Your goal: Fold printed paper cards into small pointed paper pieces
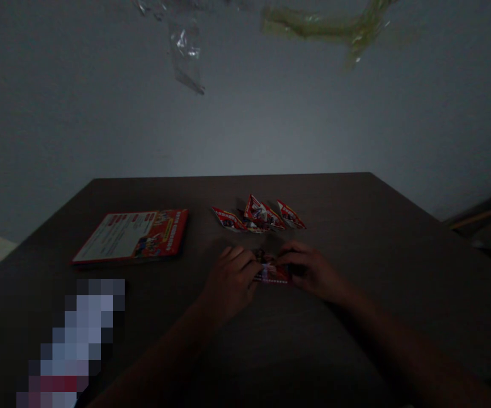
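Note:
A small red printed paper piece lies near the middle of the dark table, between my two hands. My left hand has its fingers closed on the paper's left side. On its right edge, my right hand grips it with bent fingers. Several folded red and white paper shapes with pointed ends lie in a cluster just beyond my hands. The print on the held piece is dim, and its exact folds cannot be made out.
A red and white printed stack or booklet lies on the left of the table. Nearer me at the lower left is a pixelated bright object. Behind the table rises a wall with clear and yellowish tape.

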The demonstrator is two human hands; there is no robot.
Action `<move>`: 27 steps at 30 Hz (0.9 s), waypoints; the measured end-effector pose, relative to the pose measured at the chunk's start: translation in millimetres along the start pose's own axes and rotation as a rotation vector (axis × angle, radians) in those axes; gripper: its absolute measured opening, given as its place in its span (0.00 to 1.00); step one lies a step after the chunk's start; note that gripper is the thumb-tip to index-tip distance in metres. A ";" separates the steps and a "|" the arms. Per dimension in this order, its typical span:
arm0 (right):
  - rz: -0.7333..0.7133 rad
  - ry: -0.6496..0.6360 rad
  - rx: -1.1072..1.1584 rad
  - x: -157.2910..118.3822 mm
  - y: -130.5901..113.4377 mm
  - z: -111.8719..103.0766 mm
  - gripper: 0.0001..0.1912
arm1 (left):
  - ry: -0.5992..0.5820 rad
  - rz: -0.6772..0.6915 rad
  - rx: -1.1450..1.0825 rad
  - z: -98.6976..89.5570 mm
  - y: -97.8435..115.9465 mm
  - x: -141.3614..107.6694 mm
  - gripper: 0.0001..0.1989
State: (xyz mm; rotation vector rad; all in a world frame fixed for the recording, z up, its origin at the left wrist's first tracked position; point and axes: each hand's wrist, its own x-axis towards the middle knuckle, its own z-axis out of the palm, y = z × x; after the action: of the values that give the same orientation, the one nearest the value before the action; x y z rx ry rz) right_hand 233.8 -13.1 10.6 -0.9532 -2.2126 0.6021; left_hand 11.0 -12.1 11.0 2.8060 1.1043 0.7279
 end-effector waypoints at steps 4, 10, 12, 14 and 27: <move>-0.006 -0.007 0.019 0.0 1.7 -2.2 0.12 | 0.030 -0.056 -0.049 -4.6 3.2 1.5 0.13; 0.021 -0.035 -0.006 -1.9 6.4 -3.0 0.13 | -0.108 -0.107 -0.095 -5.0 -1.5 2.1 0.24; 0.033 -0.045 -0.013 -2.4 7.6 -2.3 0.13 | -0.174 -0.103 -0.093 -3.3 -3.6 1.2 0.24; 0.045 -0.045 -0.024 -2.6 7.8 -1.6 0.14 | -0.208 -0.111 -0.087 -2.2 -4.4 0.4 0.24; 0.031 -0.142 -0.248 -0.4 -7.3 2.1 0.15 | -0.236 -0.137 -0.058 -1.7 -0.5 1.0 0.21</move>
State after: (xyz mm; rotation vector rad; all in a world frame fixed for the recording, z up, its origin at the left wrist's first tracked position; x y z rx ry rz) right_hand 229.2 -18.3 13.5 -1.1011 -2.4445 0.4271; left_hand 10.5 -11.3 12.8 2.6504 1.1944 0.3973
